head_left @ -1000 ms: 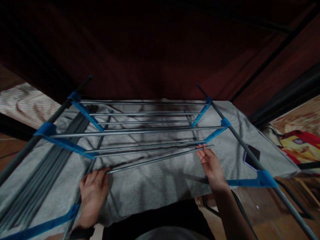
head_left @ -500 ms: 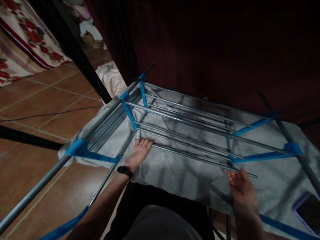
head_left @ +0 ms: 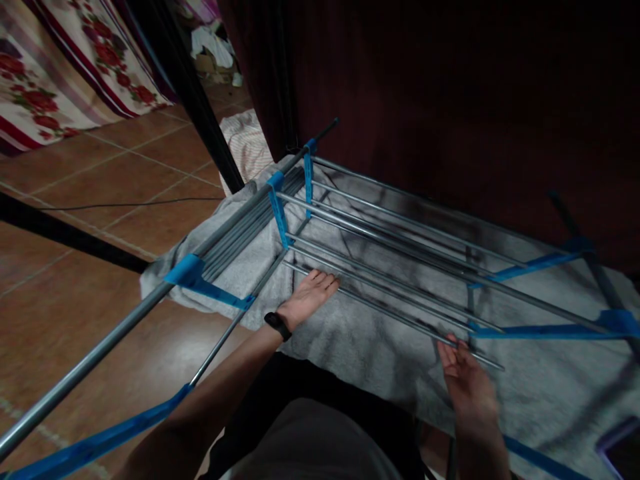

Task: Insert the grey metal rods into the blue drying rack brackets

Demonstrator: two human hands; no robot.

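Partly built, the rack [head_left: 120, 333] stands over the grey blanket [head_left: 380, 357]: crossbars [head_left: 350, 223] seem seated in its far brackets [head_left: 279, 212], while the near-left bracket [head_left: 220, 293] carries none. More rods [head_left: 253, 225] lie bundled on the blanket. One loose rod [head_left: 390, 314], apparently unfitted, runs just in front of the crossbars; the right hand [head_left: 469, 381] has its fingers pinched round it, the left hand [head_left: 311, 297] lies across, grip unclear.
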